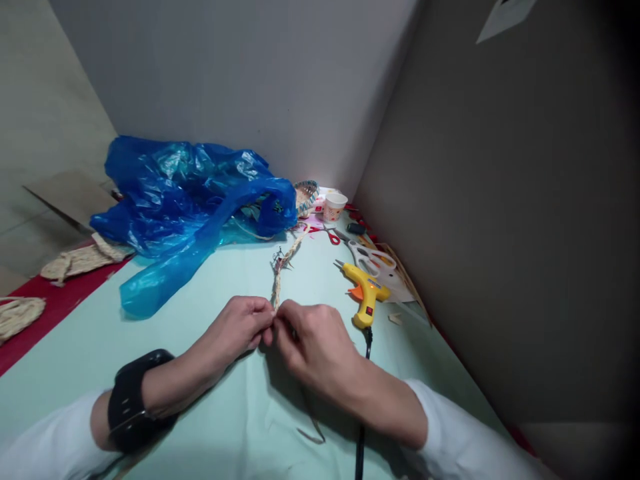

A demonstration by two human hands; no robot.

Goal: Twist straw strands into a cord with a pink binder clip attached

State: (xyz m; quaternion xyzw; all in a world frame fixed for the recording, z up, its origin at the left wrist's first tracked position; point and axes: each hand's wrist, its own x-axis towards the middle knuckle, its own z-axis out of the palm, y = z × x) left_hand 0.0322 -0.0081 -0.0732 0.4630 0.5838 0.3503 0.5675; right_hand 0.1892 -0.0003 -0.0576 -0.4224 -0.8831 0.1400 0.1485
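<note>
A braided straw cord (pixel 277 288) runs away from me over the pale green tabletop (pixel 215 393), with dark wisps sticking out of it partway along. Its near end is pinched in the fingertips of my left hand (pixel 245 325). My right hand (pixel 315 340) meets the left there, thumb and fingers closed on the same end of the braid. A thin dark strand (pixel 314 433) trails onto the table below my right hand. The exact grip is partly hidden behind the fingers.
Right of my hands lies a yellow glue gun (pixel 369 293), its black cord (pixel 361 440) running toward me. White-handled scissors (pixel 370 257), red scissors (pixel 331 235) and a paper cup (pixel 335 207) stand farther back. A crumpled blue plastic bag (pixel 195 193), small basket (pixel 306 195) and braided straw pieces (pixel 83 260) are leftward.
</note>
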